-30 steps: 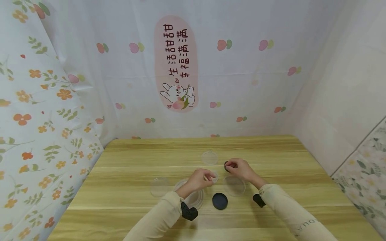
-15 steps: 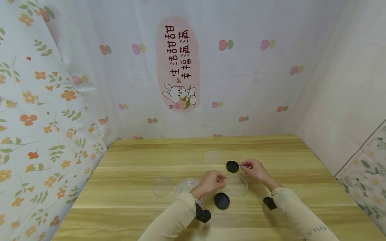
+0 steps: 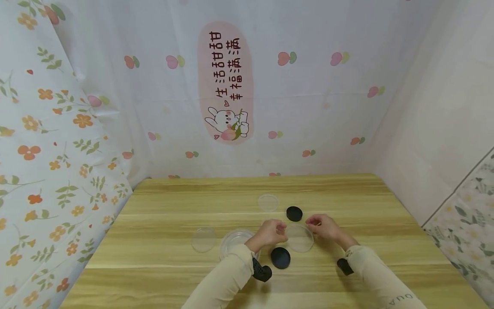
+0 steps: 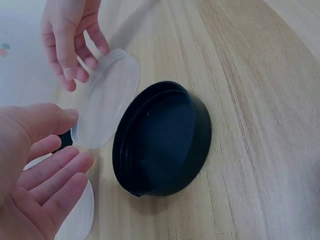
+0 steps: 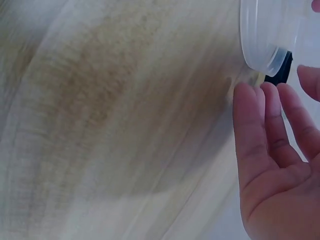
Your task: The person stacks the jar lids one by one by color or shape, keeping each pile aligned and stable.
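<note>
A large clear round lid (image 3: 300, 238) lies flat on the table between my hands. My left hand (image 3: 272, 234) hovers at its left edge; the left wrist view shows thumb and fingers apart, holding nothing. On the other side my right hand (image 3: 324, 226) has its fingers extended near the lid's rim, also with nothing gripped. A black round lid (image 4: 162, 140) lies with its hollow side up, close to my left hand. Farther back is a second black round lid (image 3: 294, 213). Partly hidden below my left fingers is a translucent disc (image 4: 82, 220).
Left of my left hand stands a clear round container (image 3: 231, 240), partly covered by my forearm. Clear discs lie at the far left (image 3: 203, 239) and toward the back (image 3: 268, 203). The wooden table (image 3: 162, 201) meets a patterned cloth wall behind.
My right hand has let go of the far black lid, which now lies on the table, and has moved nearer. My left hand has moved right, away from the small clear disc it held.
</note>
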A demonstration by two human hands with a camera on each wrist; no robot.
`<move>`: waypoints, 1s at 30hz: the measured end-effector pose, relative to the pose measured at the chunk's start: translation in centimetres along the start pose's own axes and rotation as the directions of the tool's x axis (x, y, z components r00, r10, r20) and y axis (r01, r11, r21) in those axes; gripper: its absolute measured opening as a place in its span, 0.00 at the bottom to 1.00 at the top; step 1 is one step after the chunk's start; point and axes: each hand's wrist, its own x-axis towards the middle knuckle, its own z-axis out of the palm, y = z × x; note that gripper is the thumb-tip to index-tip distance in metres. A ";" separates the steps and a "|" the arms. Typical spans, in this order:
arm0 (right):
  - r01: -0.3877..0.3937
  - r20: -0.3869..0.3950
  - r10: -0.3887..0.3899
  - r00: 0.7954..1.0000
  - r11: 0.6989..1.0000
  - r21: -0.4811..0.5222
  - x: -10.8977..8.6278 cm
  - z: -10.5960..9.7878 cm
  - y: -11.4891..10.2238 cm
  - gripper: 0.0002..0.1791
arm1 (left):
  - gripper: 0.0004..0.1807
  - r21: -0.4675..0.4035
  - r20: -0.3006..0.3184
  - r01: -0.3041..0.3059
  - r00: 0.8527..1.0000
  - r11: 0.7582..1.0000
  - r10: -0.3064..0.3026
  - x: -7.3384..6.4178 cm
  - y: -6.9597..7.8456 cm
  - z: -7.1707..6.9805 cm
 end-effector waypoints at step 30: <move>-0.028 0.033 0.027 0.999 1.000 0.009 0.0 0.2 0.5 0.08 | 0.19 0.231 -0.136 -0.057 0.987 0.971 0.090 5.0 -9.2 6.5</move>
